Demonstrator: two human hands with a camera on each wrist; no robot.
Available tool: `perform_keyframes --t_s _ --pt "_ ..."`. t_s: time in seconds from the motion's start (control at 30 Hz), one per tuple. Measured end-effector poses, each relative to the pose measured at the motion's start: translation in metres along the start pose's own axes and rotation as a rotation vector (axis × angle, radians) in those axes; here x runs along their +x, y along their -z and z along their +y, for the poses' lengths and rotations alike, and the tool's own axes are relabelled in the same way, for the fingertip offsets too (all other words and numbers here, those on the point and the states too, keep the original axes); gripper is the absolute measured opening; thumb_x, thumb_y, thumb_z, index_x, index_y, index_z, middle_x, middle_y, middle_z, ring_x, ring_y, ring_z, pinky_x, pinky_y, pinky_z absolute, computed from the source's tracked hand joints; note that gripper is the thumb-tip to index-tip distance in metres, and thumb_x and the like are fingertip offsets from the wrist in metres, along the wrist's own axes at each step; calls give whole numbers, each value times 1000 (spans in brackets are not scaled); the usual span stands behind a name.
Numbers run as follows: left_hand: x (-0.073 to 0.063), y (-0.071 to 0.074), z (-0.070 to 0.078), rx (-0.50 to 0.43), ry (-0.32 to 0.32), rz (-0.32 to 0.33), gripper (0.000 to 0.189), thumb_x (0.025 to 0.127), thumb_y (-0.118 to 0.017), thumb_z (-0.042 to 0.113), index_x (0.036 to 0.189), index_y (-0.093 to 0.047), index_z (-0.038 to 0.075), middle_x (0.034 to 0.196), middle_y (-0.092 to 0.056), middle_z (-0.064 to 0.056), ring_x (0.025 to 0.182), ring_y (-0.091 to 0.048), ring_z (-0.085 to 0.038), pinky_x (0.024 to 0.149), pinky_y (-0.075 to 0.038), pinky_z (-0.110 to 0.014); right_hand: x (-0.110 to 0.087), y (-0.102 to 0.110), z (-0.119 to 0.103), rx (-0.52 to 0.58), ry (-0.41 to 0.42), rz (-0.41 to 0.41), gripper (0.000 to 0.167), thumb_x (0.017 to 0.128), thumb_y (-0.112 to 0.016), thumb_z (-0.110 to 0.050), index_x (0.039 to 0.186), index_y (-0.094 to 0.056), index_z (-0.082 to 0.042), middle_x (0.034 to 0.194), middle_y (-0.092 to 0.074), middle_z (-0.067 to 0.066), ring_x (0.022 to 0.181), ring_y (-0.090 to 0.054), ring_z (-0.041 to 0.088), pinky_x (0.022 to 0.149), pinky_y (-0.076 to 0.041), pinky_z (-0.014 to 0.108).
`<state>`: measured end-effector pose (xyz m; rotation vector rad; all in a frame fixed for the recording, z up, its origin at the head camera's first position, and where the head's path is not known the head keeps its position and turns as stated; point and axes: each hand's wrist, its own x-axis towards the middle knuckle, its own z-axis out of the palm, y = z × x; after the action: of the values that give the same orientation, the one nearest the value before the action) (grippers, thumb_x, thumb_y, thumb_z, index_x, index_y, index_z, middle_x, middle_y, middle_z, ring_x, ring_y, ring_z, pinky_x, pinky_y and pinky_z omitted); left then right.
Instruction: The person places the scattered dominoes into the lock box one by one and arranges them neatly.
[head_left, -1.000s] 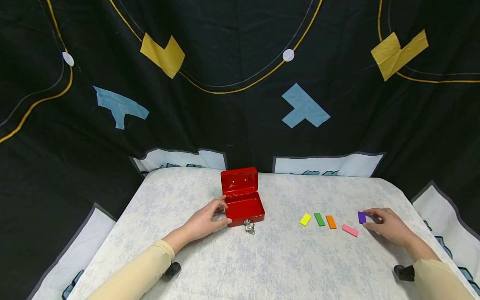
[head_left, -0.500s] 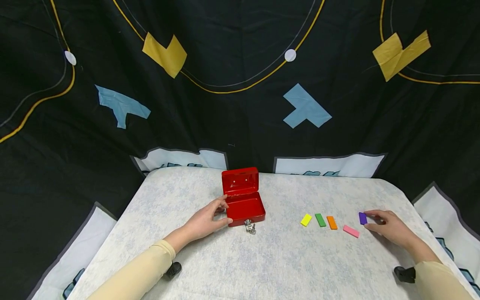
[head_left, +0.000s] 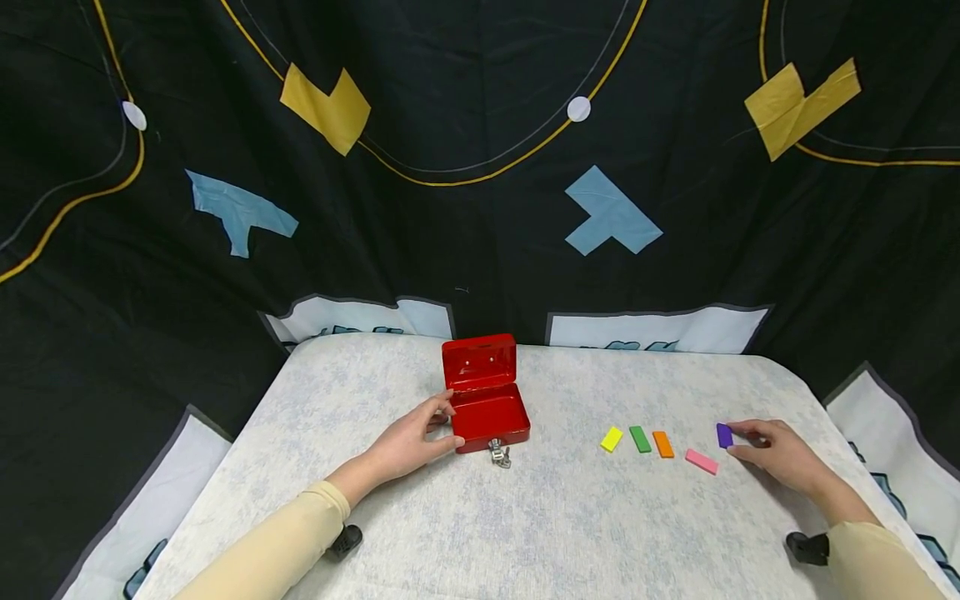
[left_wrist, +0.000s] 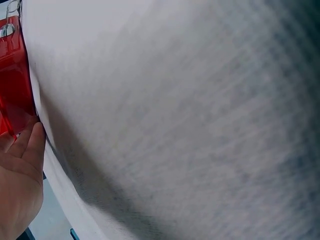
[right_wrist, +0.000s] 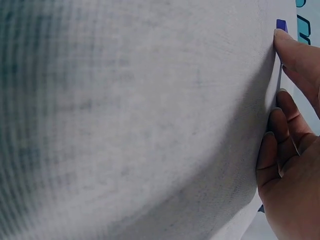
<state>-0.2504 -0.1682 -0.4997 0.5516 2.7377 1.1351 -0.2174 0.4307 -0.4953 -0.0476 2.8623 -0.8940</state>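
All five blocks (head_left: 663, 444) show only in the head view, right of one open red box (head_left: 489, 410); the left hand (head_left: 405, 444), thumb and fingers apart, touches its side, the right hand (head_left: 780, 455) pinches the purple block (head_left: 723, 436), rightmost. Left wrist: straight fingers against the box. Right wrist alone: three more bent fingers.
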Motion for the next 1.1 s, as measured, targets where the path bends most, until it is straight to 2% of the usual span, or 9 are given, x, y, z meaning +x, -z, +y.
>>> perform_keyframes --t_s 0.33,0.57,0.63,0.73,0.9,1.1 --pt "-1 1 1 -1 -7 -7 36 92 -75 44 116 -55 27 164 -35 5 127 -57 -17 106 -45 -45 0 -1 0 10 -4 4 64 96 -72 -38 137 -55 9 129 -48 34 115 -47 48 93 -43 68" --pt "-1 1 3 -6 -4 -7 35 92 -76 42 116 -55 27 164 -34 5 127 -58 -18 108 -44 -44 0 -6 0 -24 -8 37 64 96 -72 -40 135 -56 8 126 -52 33 112 -52 46 93 -46 65" --pt "-1 1 3 -9 -4 -7 36 92 -76 42 116 -55 26 164 -35 4 127 -59 -18 108 -44 -44 1 -6 -1 -27 -12 44 65 95 -73 -42 134 -56 8 125 -54 32 109 -53 43 91 -49 62" --pt "-1 1 3 -9 -5 -7 36 92 -76 42 117 -55 26 164 -35 3 126 -59 -19 108 -44 -44 2 -5 -5 -19 -16 55 66 94 -74 -43 133 -56 8 119 -58 26 103 -55 37 83 -54 49" --pt "1 1 2 19 -10 0 36 92 -75 44 115 -56 26 163 -36 3 125 -59 -17 105 -46 -46 3 -5 -25 -2 33 81 63 95 -73 -41 134 -56 5 113 -60 16 98 -52 30 70 -51 32" --pt "1 2 2 42 -7 -2 34 92 -75 46 114 -56 27 163 -36 4 126 -58 -17 103 -46 -48 10 -13 -72 11 134 124 56 95 -74 -39 134 -60 0 113 -60 13 101 -51 28 74 -49 32"
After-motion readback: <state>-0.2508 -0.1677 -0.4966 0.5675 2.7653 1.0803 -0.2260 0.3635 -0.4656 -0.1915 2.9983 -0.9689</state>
